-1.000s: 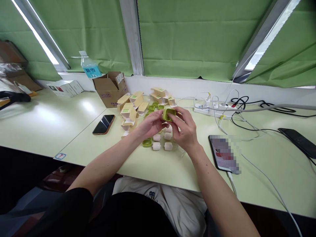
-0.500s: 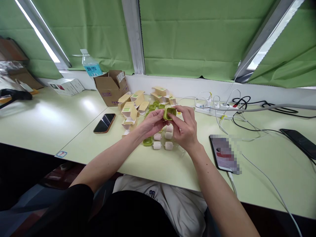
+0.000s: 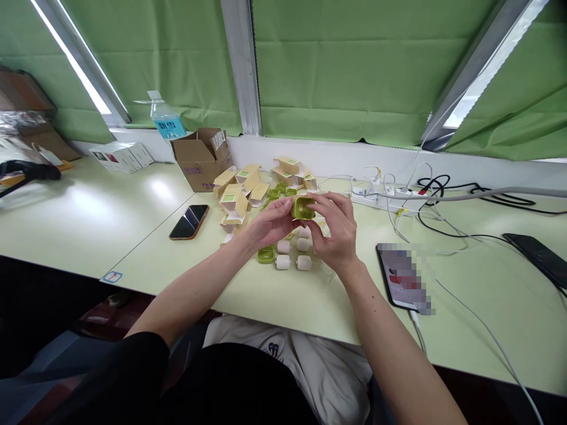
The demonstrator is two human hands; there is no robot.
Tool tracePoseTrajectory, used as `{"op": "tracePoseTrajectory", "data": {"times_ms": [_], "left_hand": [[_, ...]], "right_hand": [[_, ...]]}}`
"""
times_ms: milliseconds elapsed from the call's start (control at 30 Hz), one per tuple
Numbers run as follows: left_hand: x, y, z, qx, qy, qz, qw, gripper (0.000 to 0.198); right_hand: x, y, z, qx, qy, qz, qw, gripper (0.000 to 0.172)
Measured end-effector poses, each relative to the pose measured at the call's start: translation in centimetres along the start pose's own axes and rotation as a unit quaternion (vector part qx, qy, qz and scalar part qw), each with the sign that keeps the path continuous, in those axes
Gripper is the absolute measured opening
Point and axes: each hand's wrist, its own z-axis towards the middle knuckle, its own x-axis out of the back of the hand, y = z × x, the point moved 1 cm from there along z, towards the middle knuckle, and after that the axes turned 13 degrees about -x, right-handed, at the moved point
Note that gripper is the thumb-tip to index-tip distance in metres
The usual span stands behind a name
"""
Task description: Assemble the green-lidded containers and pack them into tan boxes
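Both my hands are raised over the pale green table (image 3: 283,295). Between them they hold a small green case (image 3: 303,208) with its hollow side facing me. My left hand (image 3: 271,224) pinches its left side with closed fingers. My right hand (image 3: 335,231) grips its right side, fingers curled over the top. Below my hands lie several small white plugs (image 3: 291,255) and a green lid (image 3: 265,255). Behind them sit more green pieces (image 3: 279,191) and a cluster of open tan cartons (image 3: 239,195).
A phone (image 3: 189,222) lies left of the cartons, another phone (image 3: 403,275) on a cable at my right, a third (image 3: 537,255) far right. A brown box (image 3: 201,157), water bottle (image 3: 166,122) and white boxes (image 3: 122,157) stand at the back left. A power strip with cables (image 3: 390,193) runs behind.
The green case has been turned slightly in my fingers and my hands shifted a little; both keep hold of it.
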Motion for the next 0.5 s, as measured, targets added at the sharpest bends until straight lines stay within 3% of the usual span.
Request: {"op": "tracePoseTrajectory", "data": {"times_ms": [100,200,300,400,500], "left_hand": [[0.0,0.0,0.0,-0.001,0.004,0.011,1.0,0.054],[0.3,0.1,0.2,-0.023,0.029,0.013,0.999,0.052],[0.9,0.2,0.6,-0.055,0.08,0.012,0.995,0.042],[1.6,0.4,0.8,-0.076,0.119,0.001,0.99,0.033],[1.8,0.4,0.8,-0.085,0.135,-0.006,0.987,0.031]], "right_hand": [[0.2,-0.2,0.1,-0.008,-0.009,0.009,1.0,0.03],[1.0,-0.2,0.4,-0.011,0.02,-0.024,0.999,0.03],[2.3,-0.2,0.8,-0.029,0.017,-0.078,0.996,0.013],[3.4,-0.5,1.0,-0.05,-0.15,-0.155,0.975,0.009],[3.6,-1.4,0.9,-0.065,-0.329,-0.226,0.915,0.011]]}}
